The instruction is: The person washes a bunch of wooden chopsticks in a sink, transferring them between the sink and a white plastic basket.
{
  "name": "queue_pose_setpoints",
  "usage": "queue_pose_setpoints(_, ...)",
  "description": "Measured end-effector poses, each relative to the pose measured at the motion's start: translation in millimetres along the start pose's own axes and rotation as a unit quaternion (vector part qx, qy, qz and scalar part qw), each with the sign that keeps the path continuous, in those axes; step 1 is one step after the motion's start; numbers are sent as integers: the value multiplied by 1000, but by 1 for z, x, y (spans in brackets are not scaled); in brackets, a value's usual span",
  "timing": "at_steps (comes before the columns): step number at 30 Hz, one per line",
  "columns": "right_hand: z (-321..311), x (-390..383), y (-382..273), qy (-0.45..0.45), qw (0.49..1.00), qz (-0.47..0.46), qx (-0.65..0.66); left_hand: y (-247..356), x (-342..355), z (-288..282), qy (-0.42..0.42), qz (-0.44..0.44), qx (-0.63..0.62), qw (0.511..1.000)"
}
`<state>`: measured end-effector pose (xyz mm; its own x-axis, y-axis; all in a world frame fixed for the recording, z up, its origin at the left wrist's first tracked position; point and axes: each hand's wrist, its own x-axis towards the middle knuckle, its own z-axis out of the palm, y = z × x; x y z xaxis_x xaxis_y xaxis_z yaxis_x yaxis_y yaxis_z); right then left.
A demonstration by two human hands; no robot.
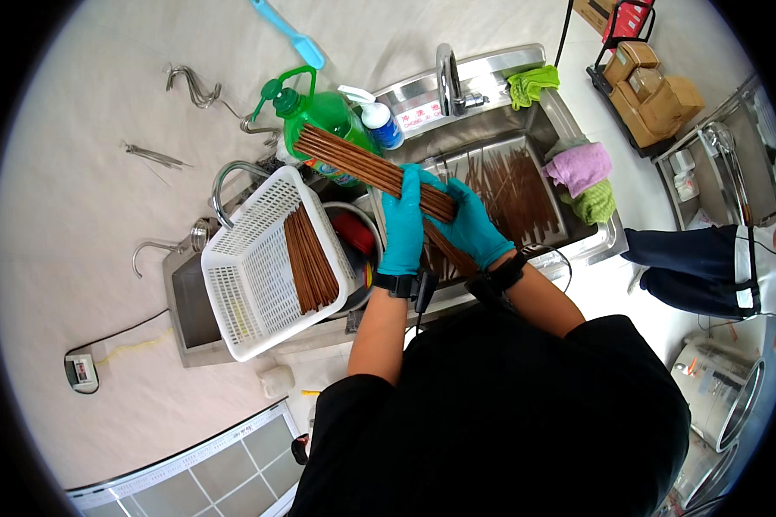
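Both my hands wear teal rubber gloves and are closed around a bundle of brown chopsticks (353, 164) above the sink's near left side. My left hand (403, 224) grips it from the left. My right hand (472, 226) wraps its lower right end, and more brown sticks (447, 246) show below the hands. Under and beyond them, many loose chopsticks (517, 194) lie spread in the steel sink (608, 241). To the left, a white perforated basket (233, 302) holds another row of chopsticks (310, 263) along its right side.
A green jug (336, 116) and a spray bottle (384, 125) stand behind the basket. The faucet (448, 82) rises at the sink's back. Green (533, 84) and pink (580, 168) cloths hang over its edges. A person in dark trousers (690, 267) stands at right.
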<state>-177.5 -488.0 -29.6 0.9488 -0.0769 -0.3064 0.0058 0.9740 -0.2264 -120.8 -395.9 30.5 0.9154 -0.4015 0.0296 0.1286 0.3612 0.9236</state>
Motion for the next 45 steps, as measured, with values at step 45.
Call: queue_pose_setpoints(45,-33,-3,8,99,957,-96,-256,73,-8,-419,-15,-477,462,747)
